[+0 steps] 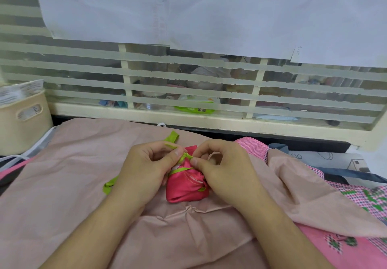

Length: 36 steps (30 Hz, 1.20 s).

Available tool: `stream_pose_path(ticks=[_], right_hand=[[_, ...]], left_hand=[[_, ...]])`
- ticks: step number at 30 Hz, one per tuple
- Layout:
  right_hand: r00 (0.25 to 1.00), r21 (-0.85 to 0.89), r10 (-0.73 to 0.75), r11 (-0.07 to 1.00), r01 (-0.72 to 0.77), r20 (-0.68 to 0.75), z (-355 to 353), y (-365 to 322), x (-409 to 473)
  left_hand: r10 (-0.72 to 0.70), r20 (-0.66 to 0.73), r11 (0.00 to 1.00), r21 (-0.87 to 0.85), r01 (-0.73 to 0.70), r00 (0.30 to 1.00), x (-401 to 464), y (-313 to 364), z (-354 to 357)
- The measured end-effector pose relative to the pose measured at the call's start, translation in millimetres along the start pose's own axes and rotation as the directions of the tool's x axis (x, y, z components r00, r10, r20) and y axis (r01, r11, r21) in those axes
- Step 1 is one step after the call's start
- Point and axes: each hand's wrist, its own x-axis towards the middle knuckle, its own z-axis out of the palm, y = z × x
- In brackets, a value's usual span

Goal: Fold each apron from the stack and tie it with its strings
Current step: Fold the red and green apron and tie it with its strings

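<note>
Two bare hands meet over a small bundle, a folded apron of shiny red-pink satin (186, 187), which lies near the middle of the pale pink cloth-covered worktop (62, 164), closer to its far edge than to the near one. The step in hand looks like the tying: the bright green fabric strings (181, 170) already wrap the bundle once, and a knot is forming on top of it.

At the left edge of the worktop stands a cream plastic basket (25, 120), well apart from the work. One loose green string end (109, 186) trails out on the cloth just left of the left wrist.

The left hand (146, 168) curls palm inward, its thumb and forefinger closed in a pinch on a strand at the knot; another green end (172, 137) sticks up behind its knuckles. The right hand (222, 170) mirrors it, thumb and forefinger pressed together on the opposite strand, the other fingers loosely curled. Both forearms reach in from the near edge and converge.

Next, the strands probably need pulling apart and outward to cinch the knot, firmly enough to hold the slippery satin without letting the fold spring open.

Toward the right edge lies a heap of pink checked and patterned aprons (345, 201), seemingly the stack not yet folded.
</note>
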Motion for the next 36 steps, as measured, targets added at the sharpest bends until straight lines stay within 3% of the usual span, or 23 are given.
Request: stream_pose_path(ticks=[6, 11, 16, 21, 24, 32, 36], right_hand=[[0.971, -0.223, -0.231, 0.945, 0.238, 0.055, -1.6, -0.6, -2.6], [0.975, -0.223, -0.220, 0.951, 0.214, 0.000, 0.8, 2.7, -4.7], [0.996, -0.100, -0.090, 0.991, 0.091, 0.017, -2.3, 4.7, -0.7], [0.999, 0.249, 0.035, 0.967, -0.044, 0.038, -14.3, 3.8, 1.4], [0.998, 0.307, 0.064, 0.950, -0.063, 0.007, -14.5, 6.1, 2.2], [0.997, 0.183, -0.071, 0.981, 0.066, 0.019, -7.2, 6.4, -0.2], [0.991, -0.062, -0.124, 0.990, 0.127, 0.044, 2.6, 6.4, 1.0]], left_hand=[[0.133, 0.104, 0.975, 0.162, -0.149, 0.986, -2.5, 2.7, -1.5], [0.108, 0.111, 0.985, 0.124, -0.122, 0.988, -3.4, 4.7, -0.1], [0.104, 0.072, 0.983, 0.145, -0.113, 0.992, -1.4, 2.9, -2.2], [0.042, -0.027, 0.995, 0.087, -0.039, 0.999, 0.3, 4.2, -3.6], [-0.001, -0.046, 0.998, 0.057, 0.003, 0.999, 2.7, 1.8, -5.8], [-0.015, 0.000, 0.995, 0.103, 0.015, 1.000, 2.6, -3.4, -3.0], [0.033, 0.043, 0.987, 0.154, -0.039, 0.999, -0.2, 0.0, -1.8]])
